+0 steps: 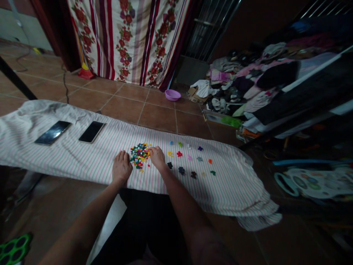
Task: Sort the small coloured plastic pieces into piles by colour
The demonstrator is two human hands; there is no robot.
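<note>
A mixed pile of small coloured beads (140,156) lies on the striped cloth (118,138) in front of me. My left hand (122,167) rests palm down at the pile's left edge, its fingers loosely stretched, holding nothing I can see. At the right edge, my right hand (158,157) has its thumb and fingertips pinched together by the beads; whatever is between them is too small to make out. To its right sit several little single-colour clusters, among them a red cluster (179,154), a black cluster (170,165) and an orange cluster (210,161).
Two phones lie on the cloth at left: a dark phone (53,133) and a light-edged phone (92,132). A purple basin (173,95) stands on the tiled floor beyond. Heaped clothes (248,77) fill the right side. A flowered curtain (129,40) hangs behind.
</note>
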